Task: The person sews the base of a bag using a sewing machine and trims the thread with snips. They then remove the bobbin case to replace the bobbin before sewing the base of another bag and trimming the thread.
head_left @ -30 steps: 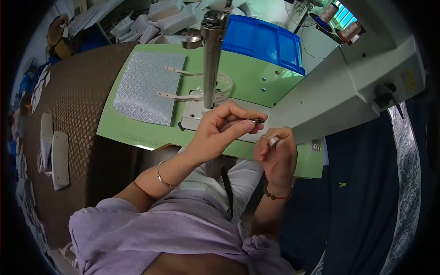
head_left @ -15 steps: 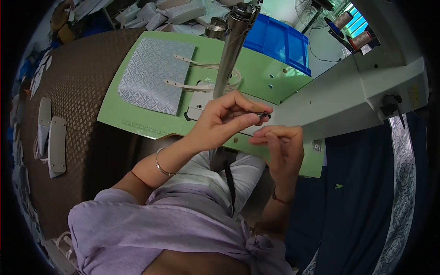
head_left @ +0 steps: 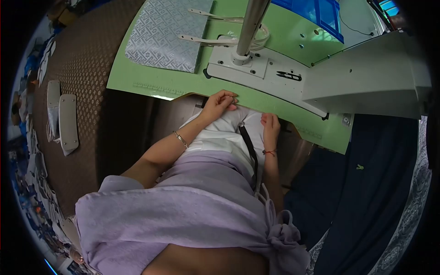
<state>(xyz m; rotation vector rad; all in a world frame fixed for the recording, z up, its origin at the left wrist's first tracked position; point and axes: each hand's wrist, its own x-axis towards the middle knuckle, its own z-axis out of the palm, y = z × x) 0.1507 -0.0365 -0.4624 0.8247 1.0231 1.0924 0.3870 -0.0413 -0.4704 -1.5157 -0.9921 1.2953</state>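
Note:
My left hand is low at the front edge of the green sewing table, over my lap. Its fingers are curled together near the tips, and what they hold, if anything, is too small to make out. Across from it my right hand hangs by the same edge with its fingers folded in; their inside is hidden. Black thread snips lie on the white machine bed beyond my hands. A silver-grey patterned bag piece with cream straps rests at the left of the table.
A metal machine post rises from the bed, and the machine's white body fills the right. A blue bin stands behind. Cream strips with rivets lie on the brown patterned surface at left. Dark blue cloth hangs at right.
Both hands have come down from in front of the machine bed to the table's front edge, and moved apart. The view has tilted downward. The snips now show fully.

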